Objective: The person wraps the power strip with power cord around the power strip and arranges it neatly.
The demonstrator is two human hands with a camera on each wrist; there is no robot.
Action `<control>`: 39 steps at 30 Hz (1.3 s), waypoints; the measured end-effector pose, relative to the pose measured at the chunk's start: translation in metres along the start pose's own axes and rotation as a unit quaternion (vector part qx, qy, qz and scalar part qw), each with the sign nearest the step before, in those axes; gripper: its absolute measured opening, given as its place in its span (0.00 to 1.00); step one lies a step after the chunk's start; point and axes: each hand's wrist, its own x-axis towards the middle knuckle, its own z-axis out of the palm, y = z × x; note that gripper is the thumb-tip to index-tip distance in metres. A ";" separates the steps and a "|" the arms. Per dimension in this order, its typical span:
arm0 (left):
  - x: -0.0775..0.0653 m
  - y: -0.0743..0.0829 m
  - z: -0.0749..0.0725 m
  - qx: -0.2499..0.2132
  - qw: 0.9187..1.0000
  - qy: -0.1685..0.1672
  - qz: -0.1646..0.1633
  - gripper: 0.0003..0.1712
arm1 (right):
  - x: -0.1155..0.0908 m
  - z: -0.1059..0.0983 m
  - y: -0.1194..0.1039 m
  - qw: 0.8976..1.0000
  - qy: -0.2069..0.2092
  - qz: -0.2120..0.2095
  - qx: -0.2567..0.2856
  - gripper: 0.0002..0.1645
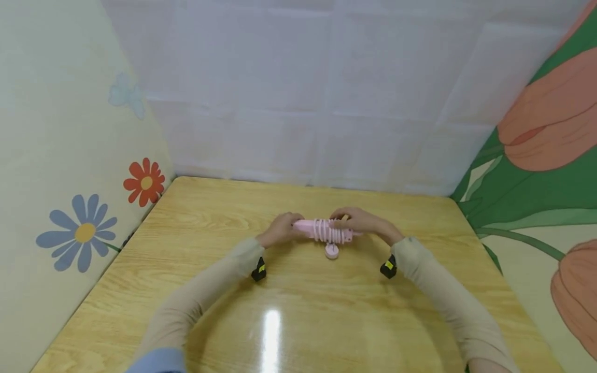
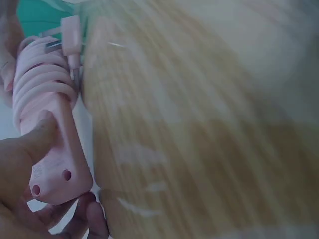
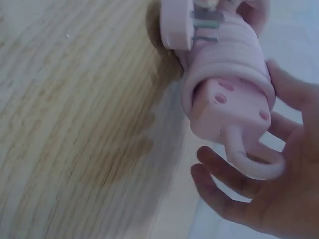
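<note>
A pink power strip lies crosswise between the two hands, its own cord wound round its middle in several loops. The plug hangs on the near side, with metal prongs showing in both wrist views. My left hand grips the left end, thumb on the top face and fingers under the end. At the other end, my right hand holds the strip by its wound part, thumb against the coils. Two of its fingers curl below the end face, where the cord bends out in a short loop.
The hands work over a wooden table, its far edge along a white cloth backdrop. Flower-patterned panels stand left and right. Black wrist devices with yellow marks hang under both cuffs. Light glares on the near tabletop.
</note>
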 end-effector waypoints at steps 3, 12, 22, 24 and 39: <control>-0.001 -0.004 -0.001 -0.015 1.000 0.004 -0.011 0.25 | 0.003 0.002 -0.006 0.997 0.028 -0.043 -0.053 0.25; -0.010 -0.008 -0.003 -0.059 0.997 -0.032 -0.027 0.35 | -0.008 0.012 -0.008 0.986 0.059 -0.098 -0.120 0.25; -0.013 0.001 -0.010 0.032 0.999 -0.037 0.009 0.30 | -0.008 0.018 -0.011 0.973 0.081 -0.124 -0.178 0.29; -0.015 0.002 -0.011 0.039 0.999 -0.038 0.003 0.32 | -0.008 0.018 -0.013 0.973 0.078 -0.128 -0.178 0.31; -0.021 0.003 -0.022 0.024 0.998 -0.049 -0.029 0.40 | -0.016 0.011 -0.015 0.982 0.078 -0.100 -0.141 0.31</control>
